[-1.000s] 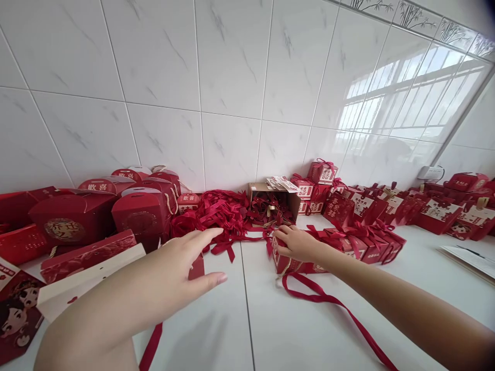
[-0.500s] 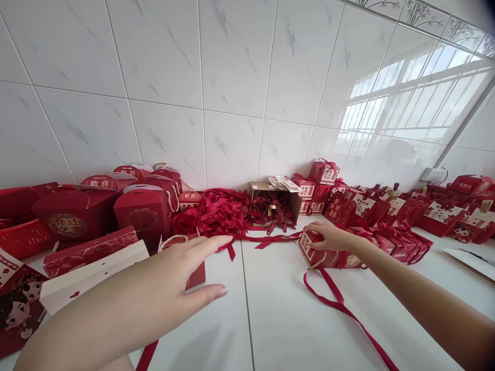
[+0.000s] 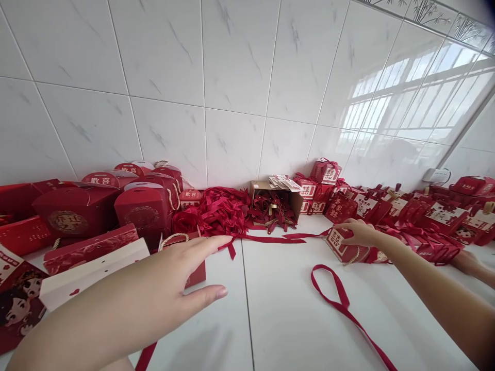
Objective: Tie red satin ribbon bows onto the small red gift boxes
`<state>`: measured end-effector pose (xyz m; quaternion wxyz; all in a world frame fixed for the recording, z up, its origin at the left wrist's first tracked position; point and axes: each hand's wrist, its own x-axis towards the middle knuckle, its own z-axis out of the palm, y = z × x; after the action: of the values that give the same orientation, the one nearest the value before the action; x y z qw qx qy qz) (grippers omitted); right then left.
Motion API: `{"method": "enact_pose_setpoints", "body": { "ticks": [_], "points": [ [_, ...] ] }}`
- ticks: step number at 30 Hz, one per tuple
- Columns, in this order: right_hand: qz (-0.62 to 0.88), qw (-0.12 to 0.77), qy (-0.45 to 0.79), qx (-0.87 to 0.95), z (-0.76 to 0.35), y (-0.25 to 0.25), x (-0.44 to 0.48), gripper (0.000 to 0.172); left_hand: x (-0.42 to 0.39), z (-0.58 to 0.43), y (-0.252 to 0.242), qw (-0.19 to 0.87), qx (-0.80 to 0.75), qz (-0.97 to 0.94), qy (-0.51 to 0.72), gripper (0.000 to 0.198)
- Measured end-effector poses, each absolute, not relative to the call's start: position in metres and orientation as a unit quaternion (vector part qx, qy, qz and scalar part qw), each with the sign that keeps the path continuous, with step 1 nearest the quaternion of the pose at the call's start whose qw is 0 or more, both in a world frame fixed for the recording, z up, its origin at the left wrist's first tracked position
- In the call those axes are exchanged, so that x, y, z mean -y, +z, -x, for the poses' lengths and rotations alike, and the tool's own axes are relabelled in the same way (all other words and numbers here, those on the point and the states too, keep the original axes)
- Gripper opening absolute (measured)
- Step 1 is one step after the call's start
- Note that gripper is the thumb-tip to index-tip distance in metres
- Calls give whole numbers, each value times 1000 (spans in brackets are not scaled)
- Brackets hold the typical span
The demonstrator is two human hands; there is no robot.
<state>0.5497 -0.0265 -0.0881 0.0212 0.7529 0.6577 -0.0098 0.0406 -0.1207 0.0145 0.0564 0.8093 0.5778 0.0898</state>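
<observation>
My left hand (image 3: pixel 201 268) is stretched out over the left of the table, fingers extended and thumb apart. Its fingertips lie by a strip of dark red ribbon (image 3: pixel 266 239); whether they press on it I cannot tell. My right hand (image 3: pixel 359 234) grips the near end of a row of small red gift boxes from above. The end gift box (image 3: pixel 335 246) shows a white double-happiness panel and a cord handle. A looped red ribbon (image 3: pixel 344 305) trails across the table below it. At the right edge, another person's hand (image 3: pixel 467 263) is at the row's far end.
A heap of red ribbons (image 3: pixel 216 211) and a cardboard box (image 3: pixel 298 203) of ribbon pieces stand against the tiled wall. Larger red boxes (image 3: pixel 143 211) crowd the left. Stacked small boxes (image 3: pixel 325 172) and rows of red bags (image 3: pixel 444 216) line the right.
The row of gift boxes has slid to the right together with my right hand. Another hand has come into view at the right edge. My left hand stays almost still.
</observation>
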Motion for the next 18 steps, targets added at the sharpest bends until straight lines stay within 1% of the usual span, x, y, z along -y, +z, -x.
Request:
{"method": "enact_pose_setpoints", "body": {
  "ticks": [6, 11, 15, 18],
  "points": [
    [-780, 52, 17, -624, -560, -87, 25, 58, 121, -40, 11, 64, -549, -825, 120, 60],
    [-785, 69, 27, -615, -561, -83, 26, 56, 122, -39, 13, 19, -521, -840, 152, 54],
    [-782, 71, 68, -616, -542, -86, 24, 53, 123, -40, 15, 0, -522, -843, 131, 56],
    [-759, 64, 93, -641, -513, -97, 16, 52, 123, -42, 14, 16, -523, -846, 104, 59]
  ]
}}
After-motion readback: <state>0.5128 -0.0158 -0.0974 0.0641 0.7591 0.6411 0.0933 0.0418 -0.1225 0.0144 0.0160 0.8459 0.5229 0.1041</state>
